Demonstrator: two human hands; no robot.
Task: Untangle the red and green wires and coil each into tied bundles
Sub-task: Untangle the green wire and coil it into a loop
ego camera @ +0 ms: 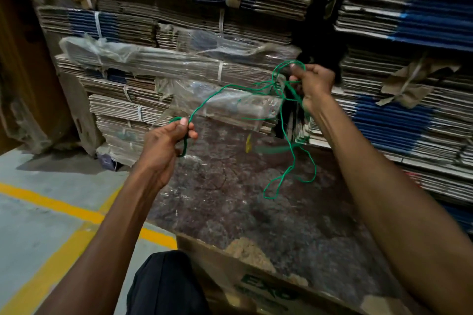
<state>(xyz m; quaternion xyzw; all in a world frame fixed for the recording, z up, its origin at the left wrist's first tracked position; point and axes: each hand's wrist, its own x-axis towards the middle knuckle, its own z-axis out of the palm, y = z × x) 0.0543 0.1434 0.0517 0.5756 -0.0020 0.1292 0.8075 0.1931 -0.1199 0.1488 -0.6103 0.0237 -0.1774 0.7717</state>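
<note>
Left hand (166, 139), right hand (313, 82) pinch tangled green wire (290, 146), loops dangling.

Green letters "EXO", partly cut off, on side of cardboard box (256, 286).

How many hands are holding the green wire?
2. The left hand grips one end low on the left; the right hand pinches the loops higher on the right of the green wire.
</note>
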